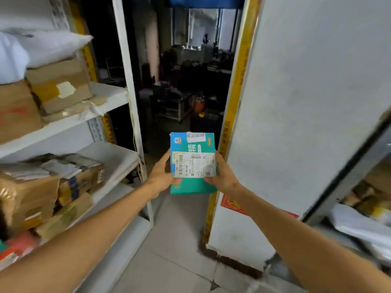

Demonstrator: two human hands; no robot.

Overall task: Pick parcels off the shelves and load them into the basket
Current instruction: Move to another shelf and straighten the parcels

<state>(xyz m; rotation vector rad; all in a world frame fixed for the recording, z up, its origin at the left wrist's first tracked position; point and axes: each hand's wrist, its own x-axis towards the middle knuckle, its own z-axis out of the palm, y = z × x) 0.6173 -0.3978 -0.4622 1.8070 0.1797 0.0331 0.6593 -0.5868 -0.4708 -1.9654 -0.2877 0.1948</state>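
Note:
A teal box parcel (191,144) with a white shipping label is held up in front of me at the middle of the view. My left hand (161,173) grips its left edge, thumb on the front. My right hand (224,174) grips its right edge. The white shelves (110,96) on my left carry brown cardboard parcels (59,87) and white plastic mailers (42,47). No basket is in view.
A white shelf end panel (296,123) with a yellow edge strip stands close on my right. More parcels (364,216) lie on a shelf at the far right. Between the units a narrow tiled aisle (175,250) leads to a dark, cluttered room (190,81).

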